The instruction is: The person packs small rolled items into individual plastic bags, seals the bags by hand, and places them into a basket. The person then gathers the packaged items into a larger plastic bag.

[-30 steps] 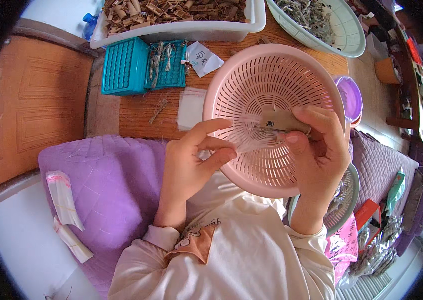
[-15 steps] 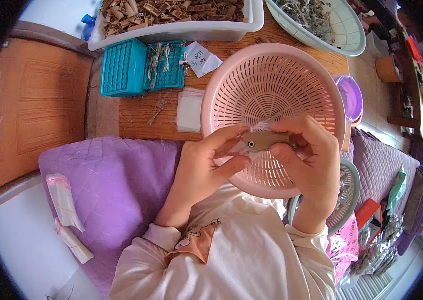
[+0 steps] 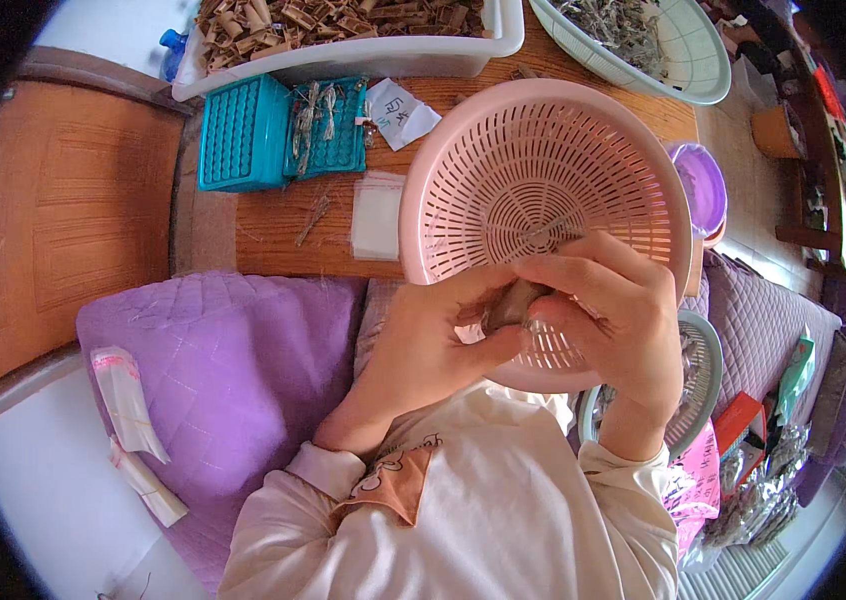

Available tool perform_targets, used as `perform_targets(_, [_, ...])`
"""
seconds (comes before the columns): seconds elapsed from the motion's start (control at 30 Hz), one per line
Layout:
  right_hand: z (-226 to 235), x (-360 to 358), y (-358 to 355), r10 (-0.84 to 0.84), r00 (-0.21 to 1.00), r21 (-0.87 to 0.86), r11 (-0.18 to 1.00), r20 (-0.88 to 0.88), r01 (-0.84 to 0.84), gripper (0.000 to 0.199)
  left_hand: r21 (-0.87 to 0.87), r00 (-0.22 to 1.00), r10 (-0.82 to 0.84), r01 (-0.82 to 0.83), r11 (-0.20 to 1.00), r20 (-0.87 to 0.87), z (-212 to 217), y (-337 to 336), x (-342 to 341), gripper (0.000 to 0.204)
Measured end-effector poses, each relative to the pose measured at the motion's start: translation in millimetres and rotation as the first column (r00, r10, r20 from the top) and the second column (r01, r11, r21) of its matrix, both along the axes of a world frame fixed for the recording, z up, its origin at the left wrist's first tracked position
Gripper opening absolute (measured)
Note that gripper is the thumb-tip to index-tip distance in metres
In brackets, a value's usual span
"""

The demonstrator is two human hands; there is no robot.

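Over the near side of a pink slotted plastic basket (image 3: 415,215), my two hands meet around a small brown, card-like piece (image 3: 515,303). My left hand (image 3: 421,335) grips it from the left, thumb below and fingers above. From the other side my right hand (image 3: 611,315) pinches it with thumb and fingers. Most of the piece is hidden behind the fingers. Something thin and clear, like plastic film, shows by the right thumb. Inside the basket, near its middle, lies a thin, shiny strand-like bundle (image 3: 548,232).
A white bin (image 3: 383,58) full of brown pieces stands at the back, near a teal case (image 3: 243,135) holding silvery cords. White-green basket (image 3: 698,75) sits back right. Clear bags (image 3: 378,222) and a paper slip (image 3: 403,112) lie on the wooden table (image 3: 273,235). A purple quilted cover (image 3: 233,370) is left.
My hands have drawn closer together and the left has shifted right. The brown piece, visible before with a round dark-and-white mark, is now mostly covered by fingers.
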State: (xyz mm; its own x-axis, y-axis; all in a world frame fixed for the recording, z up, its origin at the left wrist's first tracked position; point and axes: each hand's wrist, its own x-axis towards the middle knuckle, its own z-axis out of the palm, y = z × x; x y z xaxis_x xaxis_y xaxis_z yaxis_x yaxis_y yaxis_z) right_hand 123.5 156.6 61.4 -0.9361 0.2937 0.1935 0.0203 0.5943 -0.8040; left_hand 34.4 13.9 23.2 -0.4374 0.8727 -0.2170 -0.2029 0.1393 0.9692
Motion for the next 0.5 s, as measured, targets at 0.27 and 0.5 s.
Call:
perform_targets(0.27, [-28.1,3.1,1.0,0.184,0.969,0.240,0.960,-0.168,-0.140,0.036,0.149,0.966,0.112,-0.149,0.978,0.234,-4.9,0.5,-4.5,0.053])
perform_targets(0.5, [-42.3,10.5,-8.1,0.115,0.986,0.030,0.993,-0.122,-0.113,0.054,0.223,0.976,0.064,-0.111,0.968,0.210,-6.2,6.6,-8.5,0.051])
